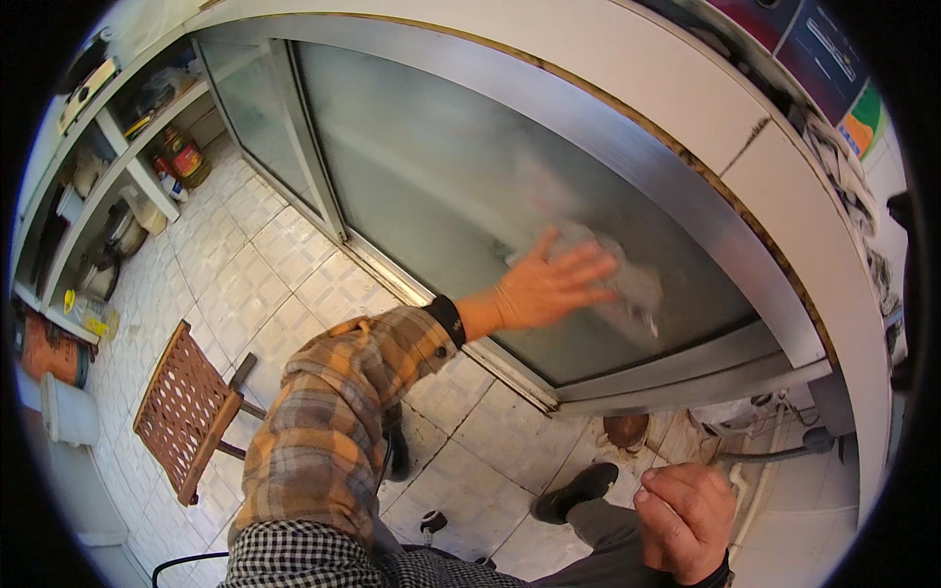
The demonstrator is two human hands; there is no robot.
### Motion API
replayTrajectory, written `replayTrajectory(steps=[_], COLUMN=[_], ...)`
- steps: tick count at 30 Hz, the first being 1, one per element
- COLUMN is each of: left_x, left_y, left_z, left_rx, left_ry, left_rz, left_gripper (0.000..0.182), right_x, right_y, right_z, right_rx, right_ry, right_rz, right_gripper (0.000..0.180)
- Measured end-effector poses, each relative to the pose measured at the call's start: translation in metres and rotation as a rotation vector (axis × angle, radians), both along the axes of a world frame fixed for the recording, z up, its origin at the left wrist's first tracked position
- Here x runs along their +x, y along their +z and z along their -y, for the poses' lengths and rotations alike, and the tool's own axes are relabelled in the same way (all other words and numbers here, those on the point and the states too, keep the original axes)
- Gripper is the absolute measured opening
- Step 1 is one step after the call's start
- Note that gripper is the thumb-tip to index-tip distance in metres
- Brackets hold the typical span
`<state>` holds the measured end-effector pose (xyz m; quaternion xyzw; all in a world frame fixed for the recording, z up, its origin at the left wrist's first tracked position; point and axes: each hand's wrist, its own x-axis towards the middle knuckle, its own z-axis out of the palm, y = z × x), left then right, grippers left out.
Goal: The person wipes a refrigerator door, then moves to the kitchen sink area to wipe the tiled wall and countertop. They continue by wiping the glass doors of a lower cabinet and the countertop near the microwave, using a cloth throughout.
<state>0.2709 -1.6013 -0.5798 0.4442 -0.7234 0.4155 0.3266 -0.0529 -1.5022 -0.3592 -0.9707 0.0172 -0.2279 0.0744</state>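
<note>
My left hand (562, 283), in a plaid sleeve with a black wristband, is spread flat over a pale grey cloth (639, 290). It presses the cloth against a frosted glass sliding door panel (419, 162) in a metal frame. The cloth's edges are blurred, and part of it lies under my fingers. A faint pinkish reflection shows on the glass above the hand. At the lower right, my right hand (687, 518) is held in the air with its fingers curled in. Nothing shows in it, though its palm is hidden.
A brown woven folding stool (187, 411) stands on the tiled floor (272, 294) at left. Beyond it, shelves (140, 176) hold bottles and pots. A white-tiled counter edge (684, 88) curves above the door. Near my shoe (577, 492) are a brown round object (625, 430) and a grey corrugated hose (768, 456).
</note>
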Motion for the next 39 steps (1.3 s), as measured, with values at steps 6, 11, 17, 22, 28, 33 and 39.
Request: replayTrajectory(steps=[6,11,17,22,28,33,39], left_x=[0.113,0.076,0.164,0.314,0.28,0.313,0.335], left_y=[0.023,0.038,0.015,-0.083,-0.104,0.016,-0.092], left_z=[-0.008,-0.002,-0.003,-0.024,-0.009,-0.012,-0.039], left_rx=[-0.304,-0.332,-0.34,-0.28,-0.252,-0.479,-0.348], left_ry=[0.276,0.53,0.333,0.56,0.65,0.364,0.441], left_rz=[-1.202,-1.187,-0.731,-1.651,-1.666,-0.848,-1.566], left_gripper=[0.059,0.063,0.061,0.059,0.058,0.058,0.058], right_x=[0.007,0.024,0.037,0.044,0.057,0.066,0.067], right_y=[-0.021,-0.047,-0.063,-0.078,-0.092,-0.097,-0.098], right_z=[0.022,0.038,0.047,0.054,0.059,0.067,0.066], right_rx=[0.109,0.214,0.27,0.316,0.378,0.302,0.332], right_ry=[-0.14,-0.129,-0.162,-0.257,-0.277,-0.208,-0.216], right_rz=[0.15,0.054,-0.036,-0.09,-0.225,-0.139,-0.167], right_gripper=[0.032,0.033,0.02,0.019,0.017,0.016,0.016])
